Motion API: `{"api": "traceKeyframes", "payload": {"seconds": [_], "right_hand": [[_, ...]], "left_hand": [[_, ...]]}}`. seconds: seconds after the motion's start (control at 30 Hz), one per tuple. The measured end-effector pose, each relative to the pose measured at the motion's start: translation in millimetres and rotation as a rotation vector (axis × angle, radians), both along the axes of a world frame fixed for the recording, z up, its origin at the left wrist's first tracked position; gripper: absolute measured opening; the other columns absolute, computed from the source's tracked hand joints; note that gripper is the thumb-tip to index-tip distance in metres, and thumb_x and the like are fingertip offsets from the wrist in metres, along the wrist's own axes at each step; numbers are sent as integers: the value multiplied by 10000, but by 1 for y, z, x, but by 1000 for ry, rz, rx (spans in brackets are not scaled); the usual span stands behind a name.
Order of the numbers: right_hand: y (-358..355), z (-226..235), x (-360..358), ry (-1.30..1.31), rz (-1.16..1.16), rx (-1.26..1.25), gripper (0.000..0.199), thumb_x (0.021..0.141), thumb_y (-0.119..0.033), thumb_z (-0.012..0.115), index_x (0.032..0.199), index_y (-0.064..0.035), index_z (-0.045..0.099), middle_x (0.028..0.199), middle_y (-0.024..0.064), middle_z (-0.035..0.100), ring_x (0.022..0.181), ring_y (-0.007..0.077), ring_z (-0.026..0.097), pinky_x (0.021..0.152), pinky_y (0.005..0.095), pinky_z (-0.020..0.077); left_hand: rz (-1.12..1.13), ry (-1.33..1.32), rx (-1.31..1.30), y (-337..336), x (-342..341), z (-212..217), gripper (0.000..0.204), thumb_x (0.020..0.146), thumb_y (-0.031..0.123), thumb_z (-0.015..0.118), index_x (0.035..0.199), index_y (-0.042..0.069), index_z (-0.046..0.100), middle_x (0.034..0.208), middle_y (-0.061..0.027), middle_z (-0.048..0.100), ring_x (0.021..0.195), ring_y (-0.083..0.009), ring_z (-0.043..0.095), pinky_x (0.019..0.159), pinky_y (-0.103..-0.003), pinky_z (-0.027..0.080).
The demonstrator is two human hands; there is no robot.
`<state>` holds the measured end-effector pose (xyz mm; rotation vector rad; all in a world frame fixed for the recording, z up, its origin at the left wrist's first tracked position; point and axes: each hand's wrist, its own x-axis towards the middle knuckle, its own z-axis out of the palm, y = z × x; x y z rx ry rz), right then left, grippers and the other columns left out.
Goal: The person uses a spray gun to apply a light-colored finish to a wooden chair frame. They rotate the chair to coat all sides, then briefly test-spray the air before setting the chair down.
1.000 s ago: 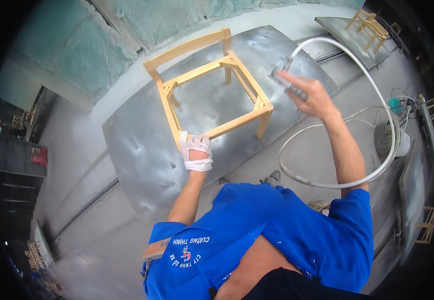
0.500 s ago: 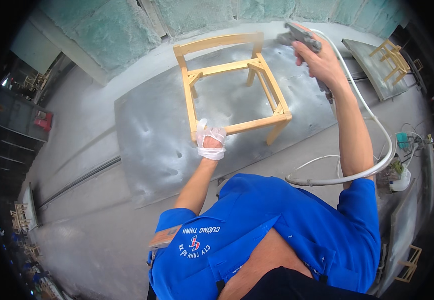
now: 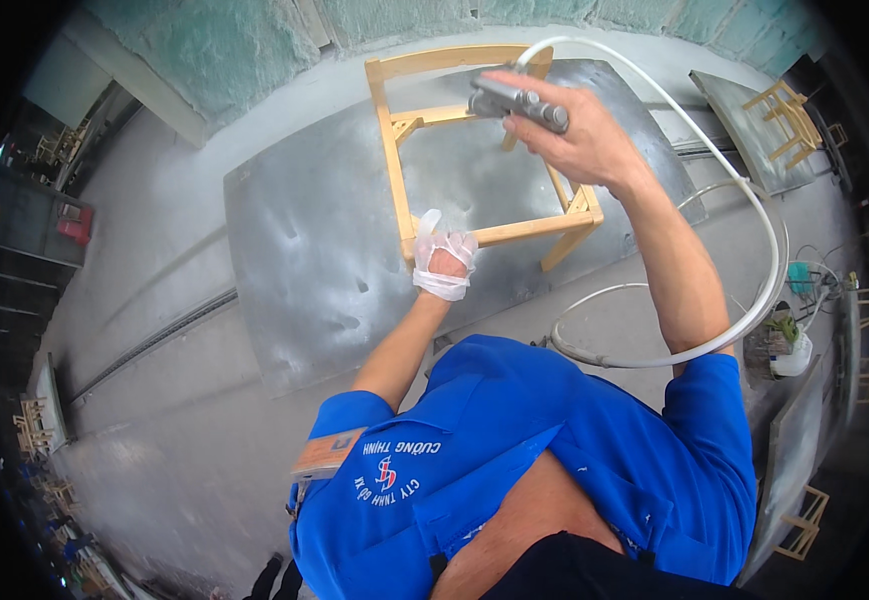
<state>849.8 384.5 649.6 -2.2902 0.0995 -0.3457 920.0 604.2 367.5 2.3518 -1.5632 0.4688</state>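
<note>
A light wooden chair frame without a seat stands on a large grey metal sheet. My left hand, in a thin whitish glove, grips the frame's near left corner; its thumb lies along the left rail. In my bare right hand is a grey spray gun, raised above the right part of the frame. A white hose runs from the gun and loops down past my right forearm. The gun and hand hide part of the frame's far and right rails.
Along the far side runs a wall covered in pale green sheeting. Another wooden chair frame stands on a metal panel at the far right. A white container sits right of my arm. A floor rail crosses on the left.
My right hand has swung left with the spray gun, from beyond the frame's right side to over it. My left hand and the chair frame have shifted slightly right and away.
</note>
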Motion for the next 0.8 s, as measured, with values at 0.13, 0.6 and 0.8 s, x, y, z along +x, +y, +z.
{"api": "traceKeyframes", "payload": {"seconds": [0.13,0.6,0.8], "right_hand": [[0,-9,-16,143,2,263,519,1021,-237,661,1534,-213,587,796,-15,631,695,82,586,581,290,478],[-25,-57,-116,28,-652,88,508,1006,-157,658,1510,-149,598,1133,72,728,813,130,657,775,300,562],[6,-54,-138,-83,-255,504,555,1015,-125,654,1551,-52,531,948,43,699,789,106,640,612,256,518]], "left_hand": [[2,-44,51,-1,3,-7,83,801,125,696,865,151,740,781,-62,699,804,-253,713,1191,-521,408],[-115,-141,2,-17,17,-24,113,808,70,663,893,131,707,687,-81,637,659,-269,678,1163,-516,432],[-204,-81,102,-17,18,-6,145,818,63,654,930,121,726,689,-94,643,688,-295,683,1101,-533,476]]}}
